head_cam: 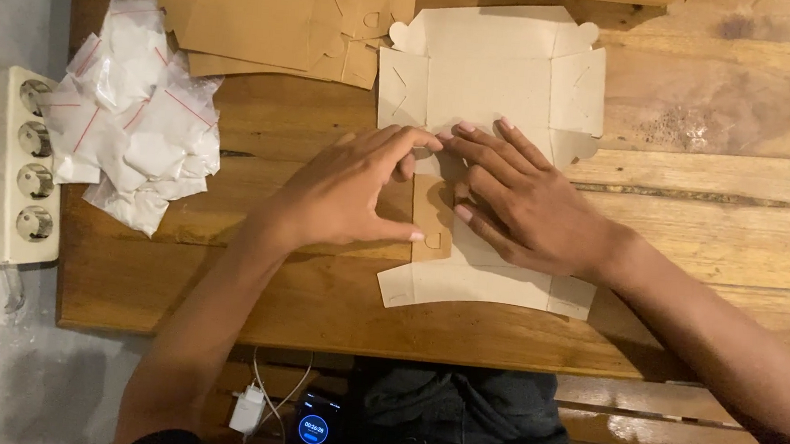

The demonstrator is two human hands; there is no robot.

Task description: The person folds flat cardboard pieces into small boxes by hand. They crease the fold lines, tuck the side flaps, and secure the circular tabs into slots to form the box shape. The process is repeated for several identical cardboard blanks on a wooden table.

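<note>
Your hands, left (355,191) and right (517,198), press flat on the unfolded pale cardboard box blank (493,80); plastic bags (134,111) lie far left on the wooden desk (711,207).

Left hand (355,191): palm down, fingers extended toward 2 o'clock, thumb stretched toward 3 o'clock; forearm enters from 7 o'clock. Right hand (526,199): palm down, fingers spread toward 10 o'clock; forearm enters from 4 o'clock. Fingertips of both hands meet.
</note>
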